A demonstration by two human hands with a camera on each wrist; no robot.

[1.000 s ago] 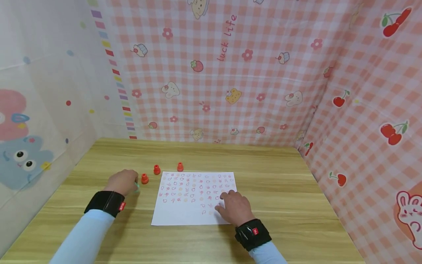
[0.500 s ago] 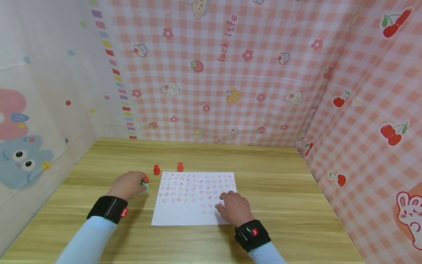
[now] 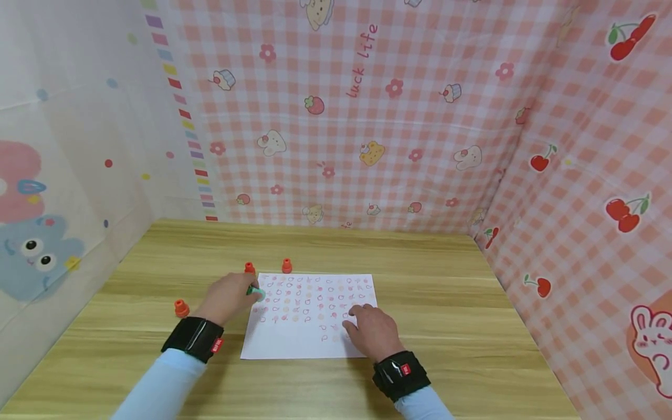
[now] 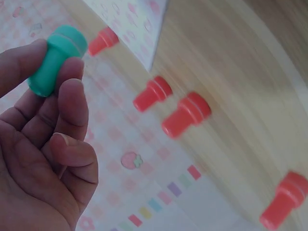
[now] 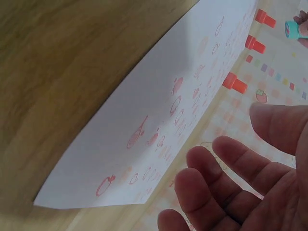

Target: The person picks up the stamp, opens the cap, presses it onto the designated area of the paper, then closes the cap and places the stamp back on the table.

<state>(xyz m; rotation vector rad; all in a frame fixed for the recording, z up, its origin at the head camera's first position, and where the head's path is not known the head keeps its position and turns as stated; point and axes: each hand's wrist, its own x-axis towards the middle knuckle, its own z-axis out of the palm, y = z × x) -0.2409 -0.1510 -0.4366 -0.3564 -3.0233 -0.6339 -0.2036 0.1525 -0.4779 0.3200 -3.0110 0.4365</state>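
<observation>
left hand (image 3: 227, 296) moved right, pinching green stamp (image 3: 256, 291)

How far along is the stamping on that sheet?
Most of the paper already carries rows of red marks; only its near strip is bare. The left hand pinches a green stamp at the sheet's left edge while the right hand rests on the sheet. Three red stamps stand unused.

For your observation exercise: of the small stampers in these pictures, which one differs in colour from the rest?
The green stamper, pinched in the left hand above the paper's left edge. The other stampers are red and stand on the table.
</observation>
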